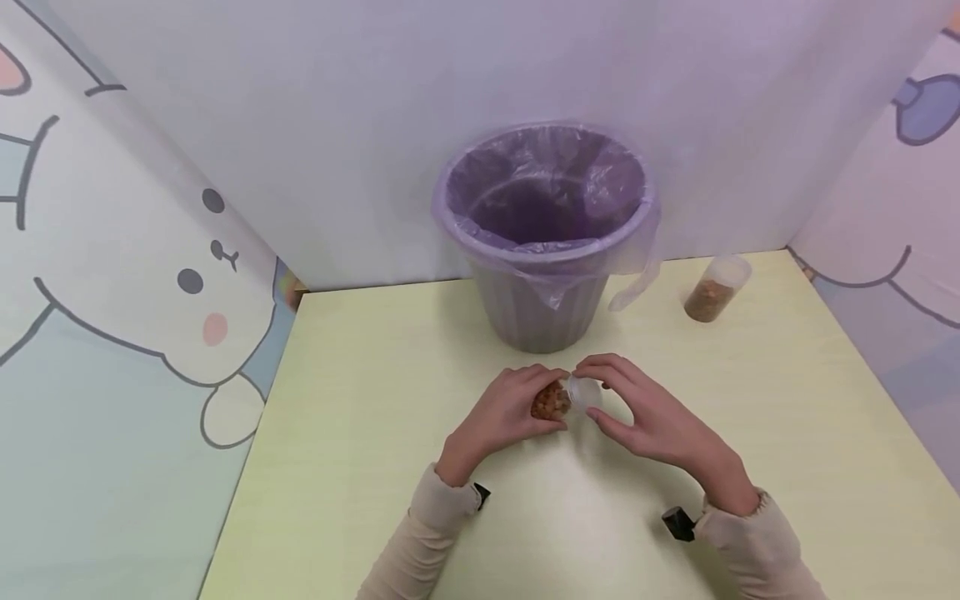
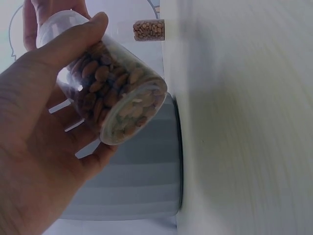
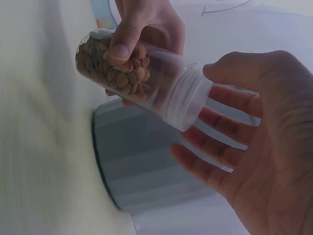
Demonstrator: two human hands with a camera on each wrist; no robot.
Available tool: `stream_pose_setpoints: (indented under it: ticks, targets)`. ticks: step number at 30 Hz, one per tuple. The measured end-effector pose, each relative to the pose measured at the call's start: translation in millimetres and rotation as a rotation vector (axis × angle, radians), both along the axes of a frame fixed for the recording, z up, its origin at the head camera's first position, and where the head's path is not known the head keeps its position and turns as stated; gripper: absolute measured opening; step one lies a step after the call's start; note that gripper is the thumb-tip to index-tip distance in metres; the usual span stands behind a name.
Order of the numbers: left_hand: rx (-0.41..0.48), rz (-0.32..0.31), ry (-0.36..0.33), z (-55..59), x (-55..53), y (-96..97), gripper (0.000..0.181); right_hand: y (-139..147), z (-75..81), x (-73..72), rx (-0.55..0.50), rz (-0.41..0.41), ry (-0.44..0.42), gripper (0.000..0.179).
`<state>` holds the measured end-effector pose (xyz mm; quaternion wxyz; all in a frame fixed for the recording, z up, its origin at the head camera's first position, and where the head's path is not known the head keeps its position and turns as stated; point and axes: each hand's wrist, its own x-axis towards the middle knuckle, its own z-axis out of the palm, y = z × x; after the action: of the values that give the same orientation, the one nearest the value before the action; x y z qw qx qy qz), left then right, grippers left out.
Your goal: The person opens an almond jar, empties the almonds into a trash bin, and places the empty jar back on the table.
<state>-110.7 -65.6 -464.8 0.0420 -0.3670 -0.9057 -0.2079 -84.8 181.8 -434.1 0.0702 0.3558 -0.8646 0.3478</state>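
Beige sleeves [image 1: 753, 546], left hand [image 1: 504, 410] gripping nut jar [image 1: 551, 402], right hand [image 1: 662, 422] loosely spread at its lid [image 1: 587, 396], yellow table [image 1: 360, 392] (cartoon-printed walls [image 1: 142, 242] beside)

Smooth, glossy plastic jar [image 2: 111, 81]

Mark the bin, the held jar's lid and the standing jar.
Bin [image 1: 534, 323]: head view, on its front wall.
Lid [image 3: 188, 100]: right wrist view, on its side.
Standing jar [image 1: 717, 288]: head view, mid-side.

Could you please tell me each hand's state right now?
Left hand: holding the clear jar of brown nuts.
Right hand: open, at the jar's lid.
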Motion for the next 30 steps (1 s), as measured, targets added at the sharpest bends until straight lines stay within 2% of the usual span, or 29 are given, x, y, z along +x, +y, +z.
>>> stream_pose_setpoints:
  ticks: [4, 11, 20, 30]
  targets:
    - [0.015, -0.008, -0.004, -0.1, 2.1, 0.5, 0.07, 0.3, -0.6, 1.4, 0.013, -0.027, 0.015, 0.051]
    - [-0.012, -0.021, -0.002, 2.6, 3.4, 4.8, 0.071, 1.9, -0.3, 1.0, 0.05, -0.075, -0.017, 0.052]
    - [-0.023, -0.011, -0.004, 6.7, 4.4, 2.8, 0.072, 1.1, 0.9, 0.8, 0.051, -0.067, 0.025, 0.053]
    - [-0.025, -0.007, -0.004, 8.1, 6.1, 1.1, 0.071, 0.7, 2.2, 1.6, 0.064, -0.05, -0.036, 0.051]
